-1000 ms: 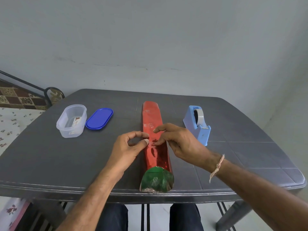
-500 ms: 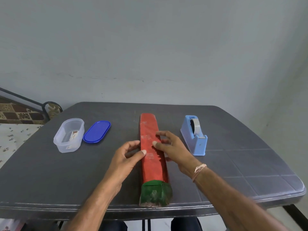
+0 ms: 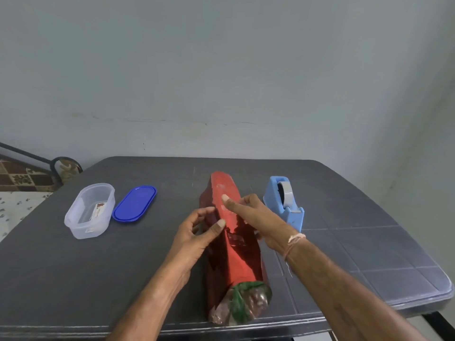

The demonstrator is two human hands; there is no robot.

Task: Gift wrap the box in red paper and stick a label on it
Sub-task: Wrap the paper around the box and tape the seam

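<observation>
My left hand (image 3: pixel 197 232) and right hand (image 3: pixel 258 217) both clasp the long red-paper-wrapped box (image 3: pixel 236 257), tilted on the dark grey plastic table (image 3: pixel 98 279).

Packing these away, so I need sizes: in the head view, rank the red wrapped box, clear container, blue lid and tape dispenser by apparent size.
1. red wrapped box, clearly largest, though also nearest the camera.
2. clear container.
3. blue lid and tape dispenser: they look alike, so unranked.
</observation>
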